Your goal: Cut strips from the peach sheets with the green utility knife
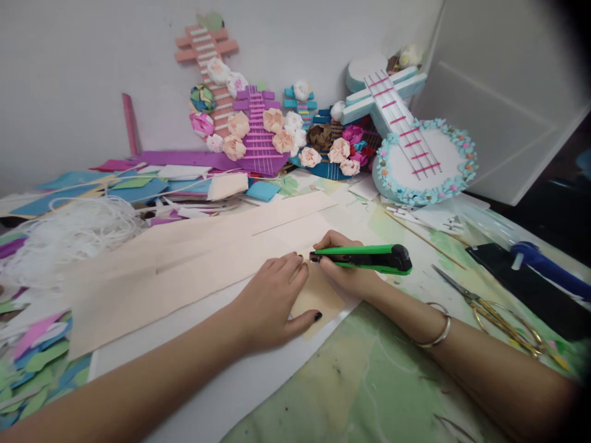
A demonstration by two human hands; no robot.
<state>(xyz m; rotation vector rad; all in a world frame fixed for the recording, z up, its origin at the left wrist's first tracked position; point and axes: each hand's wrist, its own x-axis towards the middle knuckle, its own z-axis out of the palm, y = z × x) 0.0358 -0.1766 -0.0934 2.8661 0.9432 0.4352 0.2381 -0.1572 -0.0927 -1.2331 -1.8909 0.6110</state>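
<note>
My right hand (344, 267) grips a green and black box cutter (364, 257), its front end pointing left toward my other hand. Flat on a small tan piece of paper (323, 301) lies my left hand (277, 292), fingers stretched and thumb apart. Whether the blade touches the paper cannot be made out. Under the small piece is a white sheet (184, 369). A long peach paper sheet (184, 246) with a slit in it spreads out just beyond my hands.
Gold-handled scissors (498, 314), a black flat object (526, 286) and a blue-handled glue gun (549, 267) lie at right. White string (78, 240) and paper scraps (41, 363) pile up at left. Decorated paper guitars (429, 160) lean along the wall.
</note>
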